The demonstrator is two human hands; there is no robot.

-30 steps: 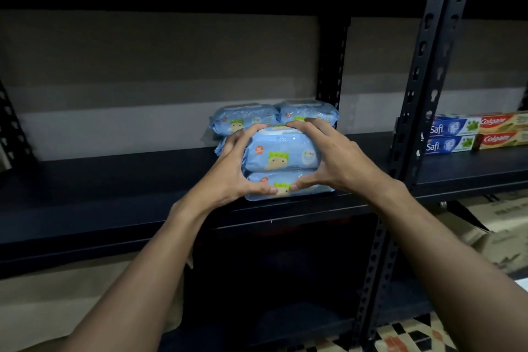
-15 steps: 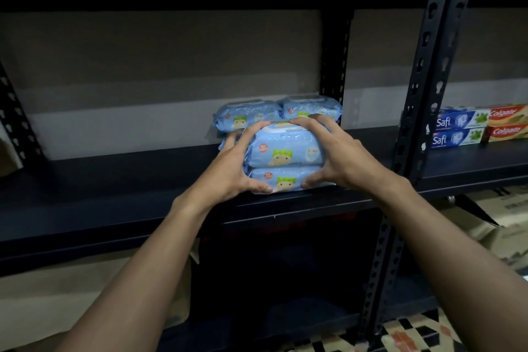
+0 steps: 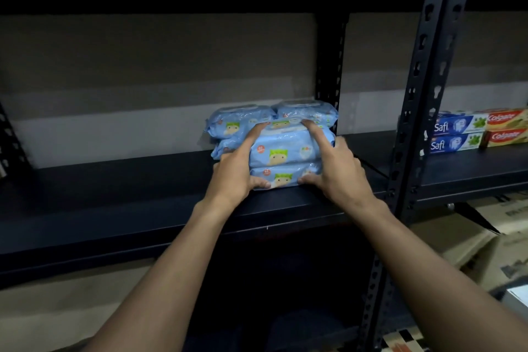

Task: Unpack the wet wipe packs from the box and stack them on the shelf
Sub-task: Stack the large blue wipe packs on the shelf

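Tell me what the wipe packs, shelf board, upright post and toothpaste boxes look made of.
The wipe packs: soft glossy plastic film, wrinkled and glinting. The shelf board: dark, matte, smooth; painted metal or laminate, unclear. The upright post: black, probably steel, by its punched slots. The toothpaste boxes: printed cardboard, sharp edges, slight sheen.

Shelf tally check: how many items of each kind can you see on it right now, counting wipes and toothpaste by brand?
5 wet wipe packs in view: 2 stacked in front, 3 behind; any more are hidden
2 Safi toothpaste boxes
2 Colgate toothpaste boxes
Total: 9 in view
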